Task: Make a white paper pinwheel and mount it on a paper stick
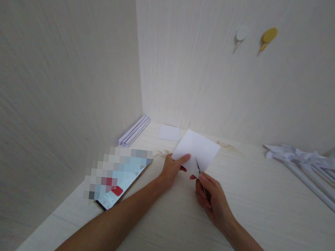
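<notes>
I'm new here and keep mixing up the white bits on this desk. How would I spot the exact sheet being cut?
Start at the corner where the two pale walls meet, then come forward along the desk. The square white sheet is pinched by the left hand, with the right hand's scissors at its edge. Unlike the smaller slip behind, it is lifted and tilted.

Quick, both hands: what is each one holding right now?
Left hand: pinching the white paper sheet at its near edge.
Right hand: closed on small scissors, blades at the paper.
</notes>
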A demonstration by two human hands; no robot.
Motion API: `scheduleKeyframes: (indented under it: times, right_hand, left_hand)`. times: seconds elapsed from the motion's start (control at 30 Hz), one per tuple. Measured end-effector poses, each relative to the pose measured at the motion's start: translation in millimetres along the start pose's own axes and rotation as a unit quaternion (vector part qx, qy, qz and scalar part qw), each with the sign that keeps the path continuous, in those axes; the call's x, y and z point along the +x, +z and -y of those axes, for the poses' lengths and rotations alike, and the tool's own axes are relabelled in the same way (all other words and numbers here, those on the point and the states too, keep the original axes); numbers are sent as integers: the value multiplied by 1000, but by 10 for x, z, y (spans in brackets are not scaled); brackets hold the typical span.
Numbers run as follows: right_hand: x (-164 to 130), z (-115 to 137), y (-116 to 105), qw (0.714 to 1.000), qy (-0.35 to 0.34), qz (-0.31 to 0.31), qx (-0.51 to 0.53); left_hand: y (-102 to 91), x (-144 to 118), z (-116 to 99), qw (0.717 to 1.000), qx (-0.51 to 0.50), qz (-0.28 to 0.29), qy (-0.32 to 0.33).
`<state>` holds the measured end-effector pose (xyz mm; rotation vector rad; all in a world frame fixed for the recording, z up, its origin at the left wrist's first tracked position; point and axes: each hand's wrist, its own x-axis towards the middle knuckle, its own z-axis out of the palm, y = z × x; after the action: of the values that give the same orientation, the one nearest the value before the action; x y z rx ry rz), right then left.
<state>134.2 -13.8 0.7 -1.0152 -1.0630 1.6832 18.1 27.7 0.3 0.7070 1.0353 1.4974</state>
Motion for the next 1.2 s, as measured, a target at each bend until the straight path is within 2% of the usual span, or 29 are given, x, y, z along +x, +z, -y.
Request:
scheduleKeyframes:
  times: [0.13,0.27,0.4,0.5,0.67,0.87,0.97,1.1,1.2]
  right_hand:
    - [0,-31,22,993,-33,-32,-105]
    - [0,-56,34,979,-69,-42,-189]
    - [0,-84,23,964,-126,-98,-212]
    - [12,-91,-16,962,-147,-134,-189]
    - [77,-74,-143,961,-158,-196,-117]
    - [155,-2,-227,945,-186,-267,28]
    - [150,33,-204,949,-184,-243,85]
    - [105,0,-124,977,-136,-118,114]
    - [63,-44,-57,992,-81,-35,90]
  left_hand:
    - [-20,30,17,1000,0,-10,3]
    - [-35,57,23,998,-41,-35,12]
    - [-15,29,33,1000,-11,-10,7]
    - [-6,5,38,999,33,22,11]
    - [-44,29,38,997,50,31,46]
    - [-33,-2,52,987,139,76,19]
    - [-9,-31,47,984,156,85,21]
    - [-4,8,39,994,97,10,41]
    - [-18,63,39,997,59,-33,42]
